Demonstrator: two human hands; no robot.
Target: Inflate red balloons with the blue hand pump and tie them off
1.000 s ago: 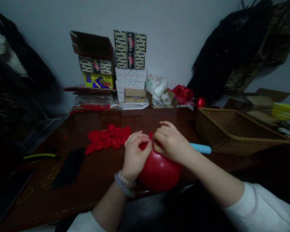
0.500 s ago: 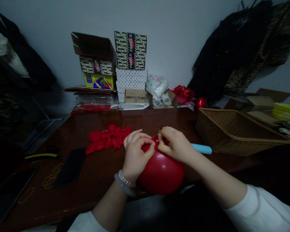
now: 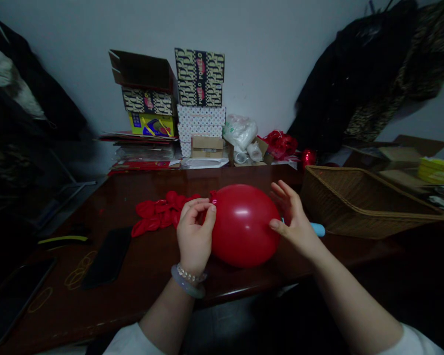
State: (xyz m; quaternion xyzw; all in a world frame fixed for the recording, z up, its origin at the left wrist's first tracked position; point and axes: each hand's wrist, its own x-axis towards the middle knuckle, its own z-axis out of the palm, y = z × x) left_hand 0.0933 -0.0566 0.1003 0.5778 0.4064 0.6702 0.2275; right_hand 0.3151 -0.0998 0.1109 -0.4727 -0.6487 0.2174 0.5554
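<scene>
Head view: two hands (image 3: 194, 232) (image 3: 294, 218) seemingly holding one balloon (image 3: 244, 226)

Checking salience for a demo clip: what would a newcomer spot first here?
The inflated red balloon sits mid-desk, its neck pinched by the left hand, with the right hand open at its other side. Left of it lies a heap of limp red balloons on the dark wooden desk. Behind, printed boxes stack against the wall; a wicker basket sits right.

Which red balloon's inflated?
The round red balloon, held at its neck by the left hand; the other red balloons lie flat in a heap on the table.
</scene>
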